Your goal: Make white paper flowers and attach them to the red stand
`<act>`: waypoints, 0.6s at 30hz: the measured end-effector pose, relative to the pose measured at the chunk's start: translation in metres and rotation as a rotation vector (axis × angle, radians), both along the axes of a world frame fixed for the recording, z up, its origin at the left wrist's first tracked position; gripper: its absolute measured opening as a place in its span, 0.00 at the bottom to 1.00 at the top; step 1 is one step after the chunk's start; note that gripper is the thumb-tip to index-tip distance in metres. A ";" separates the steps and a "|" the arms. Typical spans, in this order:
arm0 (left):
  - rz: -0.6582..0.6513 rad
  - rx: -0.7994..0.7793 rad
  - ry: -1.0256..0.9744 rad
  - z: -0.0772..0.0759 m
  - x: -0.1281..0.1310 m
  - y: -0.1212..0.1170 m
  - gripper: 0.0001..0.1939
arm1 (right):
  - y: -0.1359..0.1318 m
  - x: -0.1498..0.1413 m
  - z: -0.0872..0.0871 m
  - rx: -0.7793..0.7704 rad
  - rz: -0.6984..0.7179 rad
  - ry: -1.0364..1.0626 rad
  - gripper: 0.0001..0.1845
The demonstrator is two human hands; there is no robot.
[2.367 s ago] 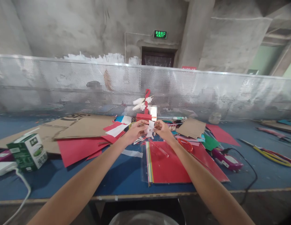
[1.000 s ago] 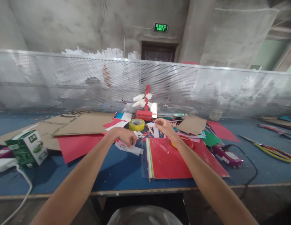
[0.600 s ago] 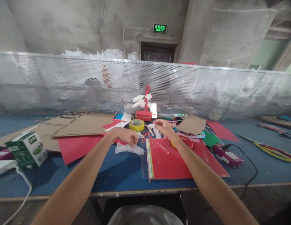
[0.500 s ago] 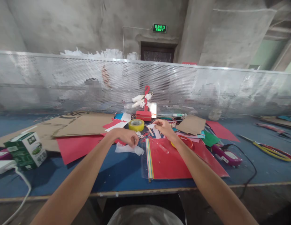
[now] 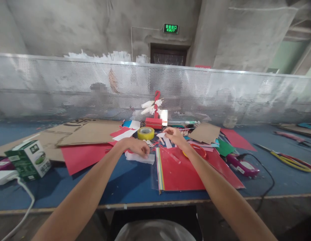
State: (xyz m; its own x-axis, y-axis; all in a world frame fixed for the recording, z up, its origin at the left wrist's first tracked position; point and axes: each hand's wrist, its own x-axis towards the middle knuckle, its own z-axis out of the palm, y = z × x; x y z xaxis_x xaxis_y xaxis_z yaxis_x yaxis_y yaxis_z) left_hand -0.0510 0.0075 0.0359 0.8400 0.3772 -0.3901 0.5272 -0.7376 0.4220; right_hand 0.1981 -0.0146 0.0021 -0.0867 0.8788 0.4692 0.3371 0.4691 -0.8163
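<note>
My left hand rests knuckles-up on the blue table, its fingers curled down onto a white paper strip that lies flat under the fingertips. My right hand hovers a little farther back, pinching a small white paper cut-out between thumb and fingers. A roll of yellow tape lies just behind and between both hands. A clear sleeve of red and coloured sheets lies under my right forearm.
Cardboard sheets and red paper cover the left. A green box and a white charger with cable sit far left. A purple glue gun and its black cord lie right. A red stand with white pieces stands before the perforated metal screen.
My hands have parted from holding the white cut-out together. My left hand dropped to the table, picked up the white strip and has now pressed it flat; the right keeps the cut-out.
</note>
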 end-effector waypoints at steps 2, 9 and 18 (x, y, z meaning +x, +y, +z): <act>-0.021 -0.015 -0.032 0.002 0.002 -0.002 0.11 | -0.001 0.000 0.000 0.005 -0.004 -0.005 0.08; -0.080 -0.035 -0.071 0.004 -0.001 -0.002 0.10 | 0.003 0.001 -0.002 0.016 0.034 -0.011 0.08; -0.056 0.012 -0.010 0.002 0.000 -0.003 0.11 | 0.008 0.003 -0.008 0.028 0.059 -0.036 0.08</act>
